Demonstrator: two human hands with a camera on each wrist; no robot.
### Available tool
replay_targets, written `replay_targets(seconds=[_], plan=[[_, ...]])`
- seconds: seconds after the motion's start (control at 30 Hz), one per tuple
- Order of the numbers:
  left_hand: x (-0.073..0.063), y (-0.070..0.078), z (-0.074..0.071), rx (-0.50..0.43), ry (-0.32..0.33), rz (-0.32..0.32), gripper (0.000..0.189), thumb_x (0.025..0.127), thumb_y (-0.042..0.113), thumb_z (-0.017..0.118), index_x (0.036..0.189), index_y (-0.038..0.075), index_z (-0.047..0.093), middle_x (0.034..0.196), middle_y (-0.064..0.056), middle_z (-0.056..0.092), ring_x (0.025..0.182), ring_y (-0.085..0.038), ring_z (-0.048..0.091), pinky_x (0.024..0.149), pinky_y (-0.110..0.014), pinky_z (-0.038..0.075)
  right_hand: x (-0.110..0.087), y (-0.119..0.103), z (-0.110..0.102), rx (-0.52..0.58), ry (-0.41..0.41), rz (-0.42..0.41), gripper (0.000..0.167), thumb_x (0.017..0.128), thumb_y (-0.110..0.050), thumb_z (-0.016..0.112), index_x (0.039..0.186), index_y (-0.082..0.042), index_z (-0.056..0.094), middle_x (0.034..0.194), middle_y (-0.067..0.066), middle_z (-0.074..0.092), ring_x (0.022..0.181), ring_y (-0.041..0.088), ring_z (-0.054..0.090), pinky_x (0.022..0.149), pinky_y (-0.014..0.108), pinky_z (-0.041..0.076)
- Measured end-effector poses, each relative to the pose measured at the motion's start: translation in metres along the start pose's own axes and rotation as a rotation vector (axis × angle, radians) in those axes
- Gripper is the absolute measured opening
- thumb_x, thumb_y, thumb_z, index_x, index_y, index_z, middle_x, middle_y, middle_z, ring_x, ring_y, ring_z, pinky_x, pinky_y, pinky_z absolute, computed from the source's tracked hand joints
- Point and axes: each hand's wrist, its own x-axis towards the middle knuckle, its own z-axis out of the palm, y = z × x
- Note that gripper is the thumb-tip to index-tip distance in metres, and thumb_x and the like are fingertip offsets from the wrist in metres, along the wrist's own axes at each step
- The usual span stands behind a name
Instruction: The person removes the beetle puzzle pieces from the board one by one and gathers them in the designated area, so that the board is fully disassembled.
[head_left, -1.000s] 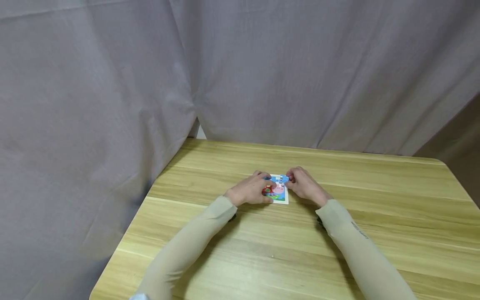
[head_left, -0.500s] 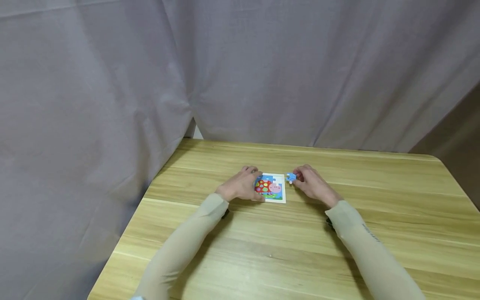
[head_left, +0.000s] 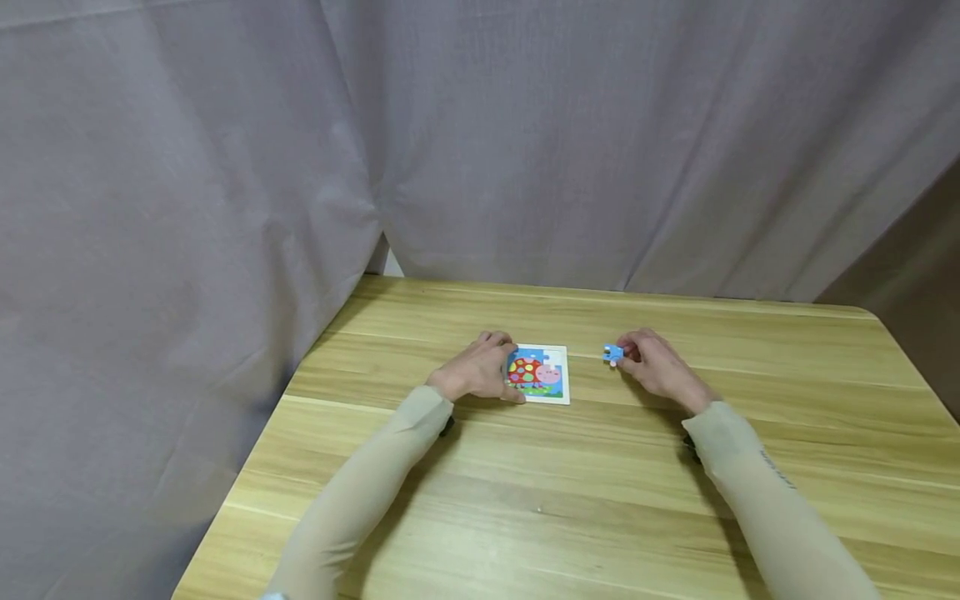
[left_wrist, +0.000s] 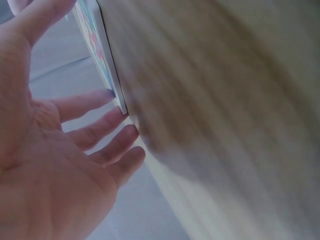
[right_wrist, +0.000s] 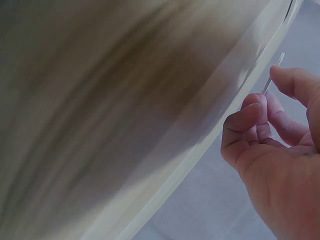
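Note:
A small square jigsaw puzzle (head_left: 566, 375) with a white frame lies on the table, showing a pink pig's face and a red body with coloured spots. White backing shows through a gap at its upper right. At its left side my left hand (head_left: 480, 367) is spread, with thumb and fingertips at the frame; in the left wrist view the fingers (left_wrist: 95, 127) reach its edge, fairly straight. To the right of the puzzle, my right hand (head_left: 656, 362) pinches a blue jigsaw piece (head_left: 612, 354) between thumb and fingers. The right wrist view shows this piece (right_wrist: 274, 72) edge-on, above the tabletop.
The wooden table (head_left: 480, 500) has light and dark grain and rounded corners. Behind it and along its left side hangs a grey curtain (head_left: 510, 150). A tiny pale speck (head_left: 539, 509) marks the table nearer the front.
My right hand has lifted the blue jigsaw piece from the puzzle's upper right corner and carried it to the right. My left hand has drawn back leftward, uncovering more of the picture.

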Motion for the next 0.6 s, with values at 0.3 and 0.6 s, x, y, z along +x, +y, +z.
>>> replay_targets(seconds=[0.3,0.6], plan=[[0.000,0.000,-0.001,0.011,-0.016,0.001,0.099,0.088,0.055,0.088,0.165,0.009,0.047,0.171,-0.008,0.043,0.157,-0.029,0.040,0.135,-0.042,0.039,-0.007,0.022,-0.011,-0.031,0.022,-0.009,0.024,0.104,-0.002,0.068,0.121,0.014,0.066,0.117,0.031,0.063,0.102,0.038,0.063,0.086,0.043,0.054],[-0.001,0.001,-0.001,0.003,-0.017,0.001,0.100,0.088,0.056,0.088,0.165,0.009,0.046,0.170,-0.007,0.043,0.156,-0.028,0.040,0.134,-0.040,0.040,-0.010,0.039,-0.021,-0.054,0.008,-0.005,0.023,0.104,0.000,0.066,0.120,0.016,0.064,0.117,0.034,0.063,0.105,0.042,0.063,0.089,0.049,0.054]])
